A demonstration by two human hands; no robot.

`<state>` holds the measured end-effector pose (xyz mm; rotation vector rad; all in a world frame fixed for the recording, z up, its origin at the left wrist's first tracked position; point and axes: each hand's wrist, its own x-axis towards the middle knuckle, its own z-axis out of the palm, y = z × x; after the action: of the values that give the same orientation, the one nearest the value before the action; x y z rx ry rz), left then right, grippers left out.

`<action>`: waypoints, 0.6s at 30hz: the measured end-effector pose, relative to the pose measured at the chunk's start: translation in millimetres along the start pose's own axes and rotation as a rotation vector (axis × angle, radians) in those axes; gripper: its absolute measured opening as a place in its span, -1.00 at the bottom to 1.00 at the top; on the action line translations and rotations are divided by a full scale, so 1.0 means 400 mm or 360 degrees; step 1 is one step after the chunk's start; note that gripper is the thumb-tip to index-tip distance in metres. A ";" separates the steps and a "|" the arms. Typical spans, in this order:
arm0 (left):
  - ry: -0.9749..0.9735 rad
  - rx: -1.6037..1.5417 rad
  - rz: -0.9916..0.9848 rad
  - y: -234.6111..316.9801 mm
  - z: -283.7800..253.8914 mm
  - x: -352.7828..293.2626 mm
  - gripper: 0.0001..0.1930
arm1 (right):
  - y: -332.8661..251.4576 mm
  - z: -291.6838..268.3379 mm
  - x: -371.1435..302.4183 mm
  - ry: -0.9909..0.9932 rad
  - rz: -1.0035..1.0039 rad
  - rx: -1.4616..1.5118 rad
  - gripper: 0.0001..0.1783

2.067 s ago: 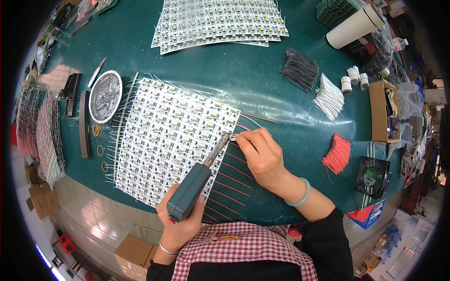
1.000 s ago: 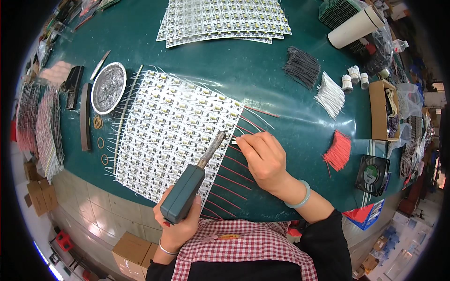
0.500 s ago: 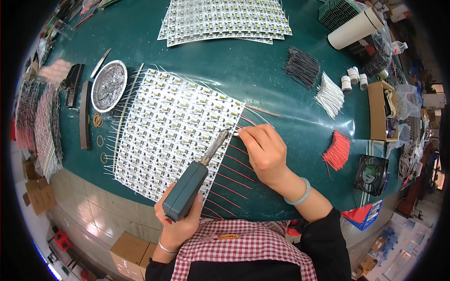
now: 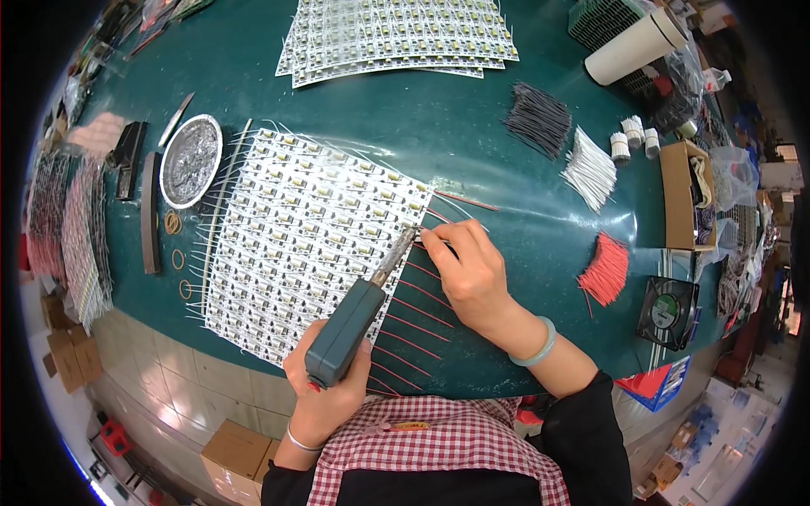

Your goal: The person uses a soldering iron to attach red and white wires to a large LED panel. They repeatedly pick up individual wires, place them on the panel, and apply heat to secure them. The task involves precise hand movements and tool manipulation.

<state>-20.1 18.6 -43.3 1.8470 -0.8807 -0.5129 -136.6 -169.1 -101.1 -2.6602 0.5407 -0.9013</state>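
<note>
So, lowest in my head view comes a red-and-white checked apron (image 4: 439, 451), and just beyond it I have the left hand (image 4: 331, 401) wrapped firmly around the dark green handle of a soldering iron (image 4: 344, 333). Its metal barrel slants up and to the right across a white circuit-board panel (image 4: 304, 244), ending at the panel's right edge; whether the tip touches the panel, I cannot tell. My right hand (image 4: 472, 274), a pale green bangle (image 4: 537, 344) at its wrist, sits just beside that tip. Thumb and forefinger are pinched together on what looks like the end of a thin wire (image 4: 420, 228) (too small for me to make out its colour). Red leads (image 4: 422, 297) stick out along the same edge, below the fingers.

The panel lies flat on the green tabletop (image 4: 405, 118), slightly turned. Off to its left I see rubber bands (image 4: 173, 223), a brown bar (image 4: 151, 215) and a white-rimmed bowl (image 4: 179, 206) with silvery contents. Well to the right stands a black cooling fan (image 4: 666, 312); beyond it lie red (image 4: 604, 268), white (image 4: 589, 171) and black wire bundles (image 4: 538, 122). Farthest out, I have a pale tumbler (image 4: 634, 49) on its side at the right and a stack of similar panels (image 4: 396, 38) at the top.
</note>
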 end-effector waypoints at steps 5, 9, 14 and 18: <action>0.0100 0.0131 0.0086 -0.005 -0.013 -0.010 -0.82 | 0.001 0.001 -0.004 0.0004 0.0029 0.0017 -0.61; 0.0823 0.0385 0.0365 -0.050 -0.102 -0.020 -0.66 | 0.002 -0.001 -0.005 0.0008 0.0031 0.0014 -0.62; 0.1458 0.0155 0.0545 -0.039 -0.313 0.097 -0.72 | -0.004 0.000 -0.002 0.0009 0.0003 -0.0009 -0.64; 0.1228 0.0367 -0.0195 -0.098 -0.322 0.184 -0.78 | 0.005 0.000 -0.004 0.0009 -0.0052 -0.0047 -0.67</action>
<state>128.6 49.3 -21.5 2.0771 -0.3077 0.2496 -138.5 -170.2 -102.7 -2.7013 0.5170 -0.9172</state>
